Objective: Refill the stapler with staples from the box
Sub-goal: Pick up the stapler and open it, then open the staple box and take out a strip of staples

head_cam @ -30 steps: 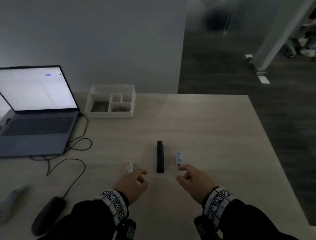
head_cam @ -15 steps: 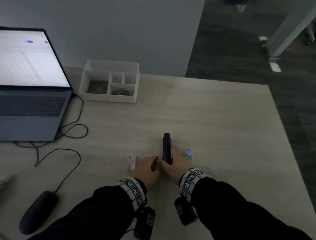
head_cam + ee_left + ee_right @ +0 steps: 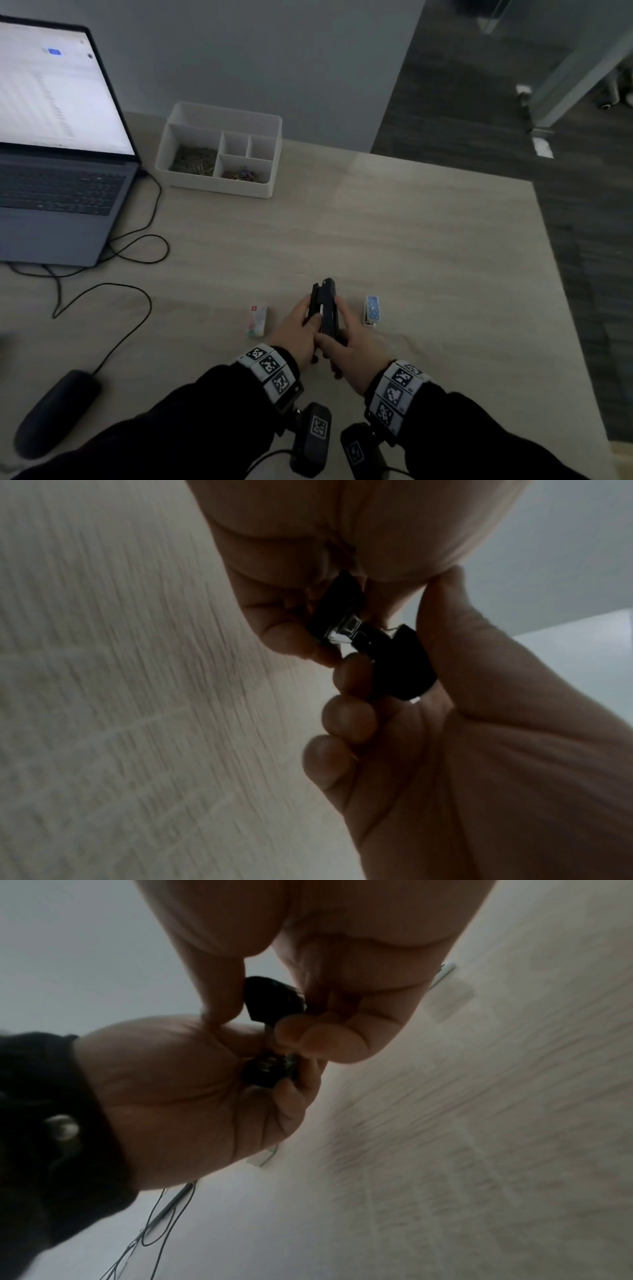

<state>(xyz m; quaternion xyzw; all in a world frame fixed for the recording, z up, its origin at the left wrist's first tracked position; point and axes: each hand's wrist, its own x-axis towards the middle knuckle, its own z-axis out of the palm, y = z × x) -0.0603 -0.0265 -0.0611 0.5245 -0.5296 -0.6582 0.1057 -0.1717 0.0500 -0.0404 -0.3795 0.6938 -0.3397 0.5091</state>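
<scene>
Stapler: we see a long black plastic stapler (image 3: pixel 325 310) held up off the pale wooden bench (image 3: pixel 428 246), near its front edge. Its top part looks split a little from the bottom part.
Left hand: our left hand (image 3: pixel 298 330) holds the stapler's left side. Its fingers (image 3: pixel 349 718) curl round the black body, with the thumb on the other side.
Right hand: our right hand (image 3: pixel 349 342) holds the stapler's right side and back end. Its fingers (image 3: pixel 318 1039) pinch the black part.
Staple box on the left: a small pale cardboard box with a red mark (image 3: pixel 257 320) lies flat on the bench, just beside the left hand.
Staple box on the right: a small blue box (image 3: pixel 372 309) lies just beside the right hand.
Tray: a white plastic tray with little rooms (image 3: pixel 222 118) sits at the back edge. Small clips fill two rooms.
Laptop: an open grey laptop (image 3: pixel 58 192) sits at the back left corner, its screen bright.
Mouse: a dark mouse (image 3: pixel 54 411) with a black wire (image 3: pixel 137 308) lies near the front left corner.
</scene>
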